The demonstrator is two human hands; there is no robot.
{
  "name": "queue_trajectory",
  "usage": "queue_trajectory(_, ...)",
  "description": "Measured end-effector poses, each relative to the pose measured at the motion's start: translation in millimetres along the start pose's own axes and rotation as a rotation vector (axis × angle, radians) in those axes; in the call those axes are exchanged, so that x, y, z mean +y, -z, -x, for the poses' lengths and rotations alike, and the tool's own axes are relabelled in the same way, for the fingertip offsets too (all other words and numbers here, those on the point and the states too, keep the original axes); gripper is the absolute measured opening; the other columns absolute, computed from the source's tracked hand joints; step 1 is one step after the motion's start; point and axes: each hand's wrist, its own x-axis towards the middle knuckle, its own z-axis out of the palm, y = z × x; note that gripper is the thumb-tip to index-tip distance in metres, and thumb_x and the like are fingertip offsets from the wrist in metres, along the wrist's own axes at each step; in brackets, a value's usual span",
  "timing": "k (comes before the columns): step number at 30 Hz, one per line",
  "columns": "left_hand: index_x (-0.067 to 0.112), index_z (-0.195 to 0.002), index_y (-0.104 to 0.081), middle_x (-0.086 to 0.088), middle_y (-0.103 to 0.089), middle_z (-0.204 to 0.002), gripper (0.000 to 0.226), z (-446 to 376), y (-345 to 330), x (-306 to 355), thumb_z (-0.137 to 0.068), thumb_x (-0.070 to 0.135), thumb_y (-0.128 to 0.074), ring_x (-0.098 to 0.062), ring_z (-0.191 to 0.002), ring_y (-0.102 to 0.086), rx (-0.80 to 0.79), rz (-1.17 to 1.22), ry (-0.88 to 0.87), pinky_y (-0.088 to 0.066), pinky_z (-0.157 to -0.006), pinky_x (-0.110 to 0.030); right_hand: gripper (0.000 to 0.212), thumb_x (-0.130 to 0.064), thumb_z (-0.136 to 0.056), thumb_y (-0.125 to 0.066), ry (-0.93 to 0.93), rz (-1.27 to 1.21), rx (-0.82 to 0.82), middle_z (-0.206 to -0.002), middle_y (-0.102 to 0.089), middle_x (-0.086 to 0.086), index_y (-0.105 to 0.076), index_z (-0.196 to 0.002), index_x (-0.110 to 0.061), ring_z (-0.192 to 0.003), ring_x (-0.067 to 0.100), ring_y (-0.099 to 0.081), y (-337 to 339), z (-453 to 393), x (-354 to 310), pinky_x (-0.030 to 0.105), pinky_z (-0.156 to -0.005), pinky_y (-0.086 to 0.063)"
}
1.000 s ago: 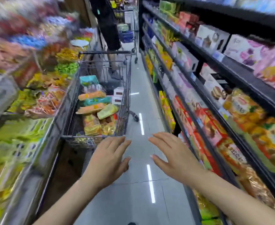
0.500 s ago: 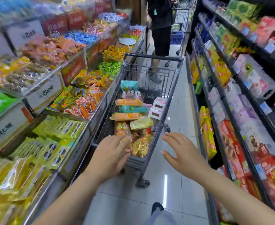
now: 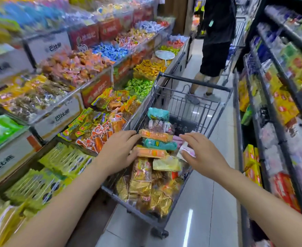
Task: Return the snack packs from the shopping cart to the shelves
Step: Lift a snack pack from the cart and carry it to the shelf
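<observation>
Head view: both hands, short of the shopping cart point(image 3: 166, 221) half a second ago, now reach over its basket. The left hand point(image 3: 118, 154), fingers loosely spread, touches the stacked orange snack packs point(image 3: 155, 137); the right hand point(image 3: 202, 154) hovers open above a pink-and-white pack point(image 3: 186, 150), contact unclear. Candy bins point(image 3: 71, 68) flank the cart's left, shelves point(image 3: 278, 107) its right, and a person in black point(image 3: 216, 41) stands beyond.

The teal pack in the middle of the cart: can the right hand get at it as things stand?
Probably yes. The teal pack lies on top of the pile in the cart, uncovered, and the right hand hovers open just beside it with nothing between them.
</observation>
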Motion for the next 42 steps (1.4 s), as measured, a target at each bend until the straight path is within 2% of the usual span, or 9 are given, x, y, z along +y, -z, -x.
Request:
queue_trajectory(6,0.002,-0.125,-0.06,-0.016,-0.063,-0.118,0.05,-75.6,-5.0,-58.5,-0.083,0.03,-0.068,-0.035,-0.106,-0.061,0.047,0.003,-0.037,-0.052,-0.09,-0.046,0.049,-0.03,-0.095,-0.055,-0.018,0.057,0.025,-0.134,-0.051,0.0,-0.045,-0.14,-0.017,-0.126,0.019,-0.041,10.3,-84.3,11.2,0.027,-0.105,-0.029)
queue_trajectory(12,0.003,-0.125,-0.06,-0.015,-0.064,-0.118,0.053,-137.9,-30.6,-102.9,-0.08,0.03,-0.072,-0.034,-0.104,-0.063,-0.003,0.001,-0.041,-0.053,-0.087,-0.043,0.049,-0.033,-0.094,-0.057,-0.049,0.08,0.052,-0.132,-0.052,-0.001,-0.046,-0.138,-0.018,-0.125,0.02,-0.042,3.3,-152.6,32.2,0.03,-0.103,-0.032)
queue_trajectory(19,0.007,-0.134,-0.052,-0.011,-0.059,-0.127,0.055,-200.3,-89.7,-142.4,-0.087,0.033,-0.064,-0.033,-0.112,-0.057,-0.121,0.05,0.053,-0.048,-0.091,-0.044,0.051,-0.037,-0.096,-0.05,-0.08,0.039,-0.049,-0.136,-0.048,-0.004,-0.037,-0.143,-0.022,-0.128,0.016,-0.038,-40.8,-224.4,87.5,0.029,-0.104,-0.033)
queue_trajectory(24,0.01,-0.137,-0.05,-0.009,-0.057,-0.13,0.054,-243.7,-136.3,-153.2,-0.091,0.035,-0.061,-0.03,-0.116,-0.055,-0.181,0.061,0.175,-0.045,-0.089,-0.04,0.055,-0.037,-0.096,-0.051,-0.076,-0.027,-0.173,-0.137,-0.048,-0.001,-0.035,-0.145,-0.02,-0.128,0.018,-0.038,-87.4,-288.9,149.3,0.03,-0.105,-0.033)
queue_trajectory(28,0.005,-0.134,-0.051,-0.015,-0.06,-0.12,0.054,-272.7,-172.6,-156.3,-0.088,0.029,-0.064,-0.036,-0.109,-0.057,-0.307,0.139,0.27,-0.049,-0.086,-0.043,0.057,-0.039,-0.095,-0.051,-0.046,-0.055,-0.274,-0.138,-0.048,0.0,-0.035,-0.145,-0.018,-0.128,0.02,-0.04,-126.6,-333.7,192.0,0.031,-0.104,-0.033)
queue_trajectory(31,0.01,-0.141,-0.044,-0.01,-0.054,-0.131,0.054,-283.7,-194.8,-155.4,-0.093,0.031,-0.058,-0.03,-0.119,-0.051,-0.355,0.174,0.377,-0.044,-0.095,-0.039,0.063,-0.043,-0.092,-0.055,-0.027,-0.09,-0.351,-0.139,-0.046,0.002,-0.034,-0.145,-0.017,-0.129,0.022,-0.039,-161.1,-361.1,216.0,0.032,-0.104,-0.034)
queue_trajectory(34,0.014,-0.146,-0.038,-0.006,-0.049,-0.14,0.057,-286.7,-214.2,-152.1,-0.095,0.034,-0.055,-0.026,-0.126,-0.046,-0.434,0.183,0.453,-0.04,-0.102,-0.037,0.069,-0.044,-0.088,-0.061,0.002,-0.135,-0.401,-0.139,-0.044,0.006,-0.035,-0.144,-0.013,-0.13,0.026,-0.039,-193.9,-378.1,228.9,0.036,-0.105,-0.036)
queue_trajectory(38,0.014,-0.146,-0.039,-0.006,-0.05,-0.139,0.055,-287.9,-232.6,-149.6,-0.095,0.027,-0.055,-0.024,-0.126,-0.047,-0.467,0.19,0.475,-0.041,-0.101,-0.033,0.073,-0.041,-0.085,-0.065,-0.002,-0.188,-0.462,-0.141,-0.042,0.006,-0.033,-0.145,-0.017,-0.13,0.026,-0.039,-224.7,-392.6,235.4,0.037,-0.105,-0.037)
queue_trajectory(42,0.017,-0.147,-0.036,-0.002,-0.047,-0.143,0.057,-294.3,-246.3,-147.1,-0.095,0.032,-0.053,-0.021,-0.13,-0.044,-0.502,0.198,0.519,-0.036,-0.105,-0.032,0.067,-0.038,-0.087,-0.065,0.056,-0.216,-0.446,-0.141,-0.045,0.003,-0.036,-0.144,-0.02,-0.128,0.024,-0.041,-241.8,-392.2,243.5,0.035,-0.106,-0.034)
